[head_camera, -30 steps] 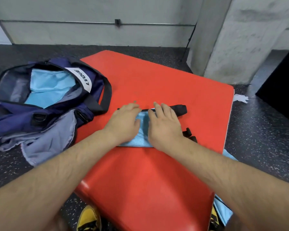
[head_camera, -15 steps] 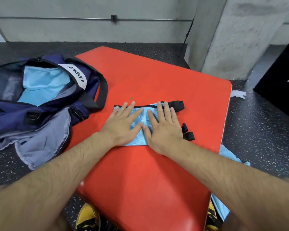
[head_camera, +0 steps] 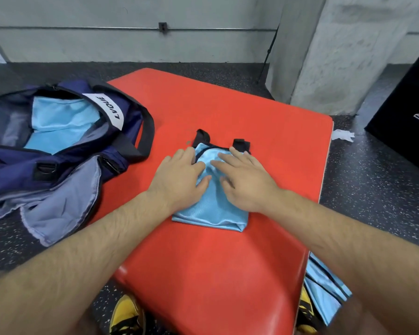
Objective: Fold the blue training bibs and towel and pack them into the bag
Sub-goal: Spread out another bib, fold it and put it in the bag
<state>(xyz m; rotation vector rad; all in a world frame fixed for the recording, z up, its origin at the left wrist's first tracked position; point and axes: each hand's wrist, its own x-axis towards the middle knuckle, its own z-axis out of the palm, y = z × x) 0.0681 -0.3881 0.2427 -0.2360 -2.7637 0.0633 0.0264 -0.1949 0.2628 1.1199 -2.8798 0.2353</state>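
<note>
A light blue bib (head_camera: pixel 211 211) with black trim lies folded into a small rectangle on the red mat (head_camera: pixel 264 151). My left hand (head_camera: pixel 179 177) rests flat on its left part, fingers straight. My right hand (head_camera: pixel 244 180) presses flat on its right part. Two black strap ends stick out past my fingertips. The navy bag (head_camera: pixel 65 151) lies unzipped on the floor to the left, with light blue fabric (head_camera: pixel 58 124) inside. More blue fabric (head_camera: pixel 324 293) hangs off the mat's right edge near me.
A concrete pillar (head_camera: pixel 336 56) stands behind the mat on the right, and a black box (head_camera: pixel 406 117) at far right. A white scrap (head_camera: pixel 342 135) lies on the speckled floor. Yellow and black shoes (head_camera: pixel 126 315) show below the mat's near edge.
The bib went from a wide strip to a narrower, deeper rectangle reaching toward me. Both hands stay flat on it, now pointing more toward each other.
</note>
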